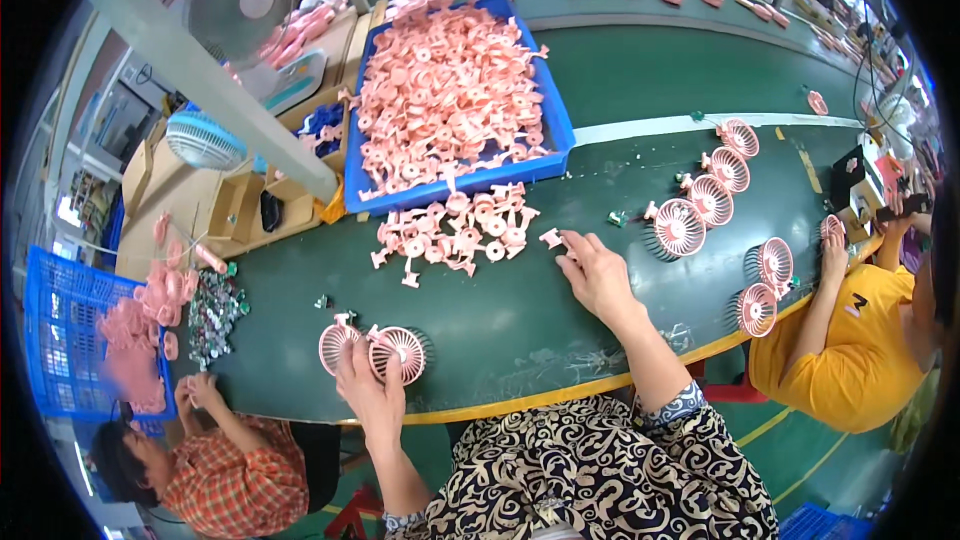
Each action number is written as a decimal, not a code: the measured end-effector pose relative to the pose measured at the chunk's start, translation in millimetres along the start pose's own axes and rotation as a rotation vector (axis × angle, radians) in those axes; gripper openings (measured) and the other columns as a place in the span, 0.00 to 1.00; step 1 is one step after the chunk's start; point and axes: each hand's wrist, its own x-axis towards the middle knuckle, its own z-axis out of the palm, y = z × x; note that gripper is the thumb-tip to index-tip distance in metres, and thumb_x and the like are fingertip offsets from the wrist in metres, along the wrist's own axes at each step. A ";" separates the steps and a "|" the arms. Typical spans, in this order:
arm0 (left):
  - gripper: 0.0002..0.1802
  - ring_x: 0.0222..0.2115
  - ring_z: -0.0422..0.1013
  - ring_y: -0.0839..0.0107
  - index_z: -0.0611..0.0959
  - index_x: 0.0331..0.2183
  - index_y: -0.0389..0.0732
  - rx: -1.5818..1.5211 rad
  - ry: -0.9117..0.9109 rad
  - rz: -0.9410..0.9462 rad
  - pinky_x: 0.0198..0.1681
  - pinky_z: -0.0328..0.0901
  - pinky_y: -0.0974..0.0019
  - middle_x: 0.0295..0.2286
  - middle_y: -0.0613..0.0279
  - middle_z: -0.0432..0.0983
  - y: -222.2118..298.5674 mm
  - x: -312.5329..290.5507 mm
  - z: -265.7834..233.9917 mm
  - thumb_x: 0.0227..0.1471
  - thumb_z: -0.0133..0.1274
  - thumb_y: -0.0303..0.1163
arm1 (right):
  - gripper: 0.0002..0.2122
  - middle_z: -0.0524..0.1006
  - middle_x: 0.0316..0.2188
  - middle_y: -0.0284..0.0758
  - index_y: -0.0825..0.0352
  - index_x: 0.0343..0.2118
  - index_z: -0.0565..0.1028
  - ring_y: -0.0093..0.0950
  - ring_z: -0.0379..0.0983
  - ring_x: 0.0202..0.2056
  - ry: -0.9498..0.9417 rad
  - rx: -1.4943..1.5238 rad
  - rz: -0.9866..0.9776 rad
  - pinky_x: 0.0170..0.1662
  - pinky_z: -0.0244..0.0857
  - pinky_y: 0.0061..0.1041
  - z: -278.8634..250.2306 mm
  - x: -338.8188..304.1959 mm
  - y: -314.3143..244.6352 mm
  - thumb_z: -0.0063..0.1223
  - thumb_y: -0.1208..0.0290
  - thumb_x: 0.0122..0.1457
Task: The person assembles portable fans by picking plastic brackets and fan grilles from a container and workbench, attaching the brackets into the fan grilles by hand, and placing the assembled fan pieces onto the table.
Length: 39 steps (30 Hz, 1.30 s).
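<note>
Near the table's front edge my left hand (372, 392) is closed over two round pink fan cages, with its fingers between and across them. The right-hand fan cage (402, 352) shows its ribs; the other fan cage (336, 348) is partly covered by my fingers. Further right and forward, my right hand (600, 282) pinches a small pink plastic part (551, 238) between thumb and fingertips, just above the green table. Left of it lies a loose heap of similar pink parts (458, 230).
Behind the heap, a blue tray (556, 162) overflows with pink parts. More fan cages (680, 228) line the right side. Small metallic pieces (213, 310) and a blue basket (60, 340) are at left. Co-workers sit left and in yellow (850, 340) at right.
</note>
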 end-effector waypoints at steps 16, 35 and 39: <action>0.14 0.35 0.74 0.67 0.85 0.43 0.37 -0.299 -0.096 -0.088 0.37 0.69 0.67 0.37 0.58 0.75 22.3 -16.4 -4.8 0.53 0.64 0.26 | 0.13 0.76 0.33 0.40 0.63 0.47 0.79 0.40 0.80 0.33 0.022 -0.029 -0.035 0.35 0.74 0.38 2.1 -2.6 -0.5 0.63 0.72 0.59; 0.16 0.31 0.75 0.55 0.81 0.47 0.38 -0.270 -0.197 0.106 0.32 0.69 0.55 0.35 0.54 0.80 53.7 -11.7 23.0 0.57 0.60 0.29 | 0.14 0.76 0.40 0.38 0.63 0.44 0.83 0.35 0.77 0.34 0.105 -0.055 0.056 0.38 0.73 0.32 9.6 -3.7 9.3 0.70 0.71 0.55; 0.14 0.33 0.75 0.50 0.82 0.44 0.36 -0.219 -0.169 0.102 0.38 0.69 0.50 0.30 0.52 0.79 58.0 -8.1 22.3 0.56 0.60 0.30 | 0.15 0.77 0.38 0.39 0.66 0.44 0.82 0.33 0.77 0.31 0.099 -0.059 0.057 0.36 0.73 0.31 7.8 -3.8 10.5 0.71 0.72 0.54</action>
